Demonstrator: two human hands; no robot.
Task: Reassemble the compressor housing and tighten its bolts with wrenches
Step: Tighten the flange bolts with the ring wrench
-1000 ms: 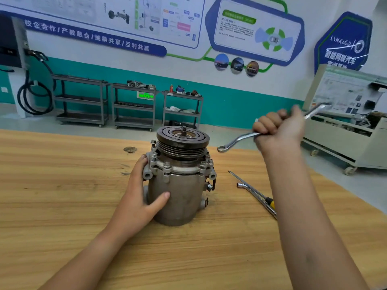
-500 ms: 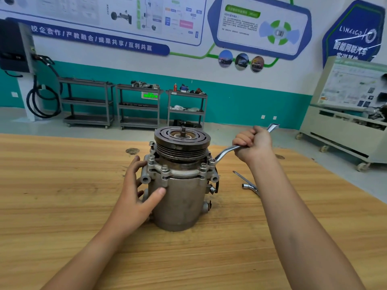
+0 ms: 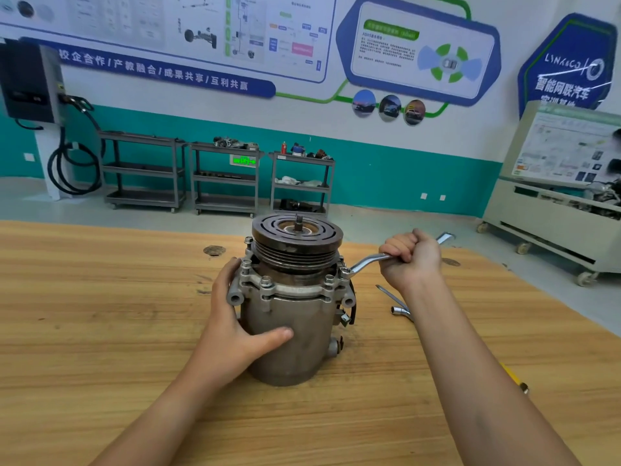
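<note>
The grey metal compressor stands upright on the wooden table, its dark grooved pulley on top. Several bolts ring its upper flange. My left hand wraps the left side of the housing, thumb across the front. My right hand grips the shaft of a silver ring wrench, whose ring end sits over a bolt on the flange's right side. The wrench's far end sticks out past my fist.
A socket wrench with a yellow handle lies on the table right of the compressor, partly behind my right forearm. Beyond the table stand grey shelf carts, a wall charger with cable and a wheeled training bench.
My right hand came down from mid-air with the wrench and set its ring end on the right flange bolt. My left hand kept its hold on the housing.
</note>
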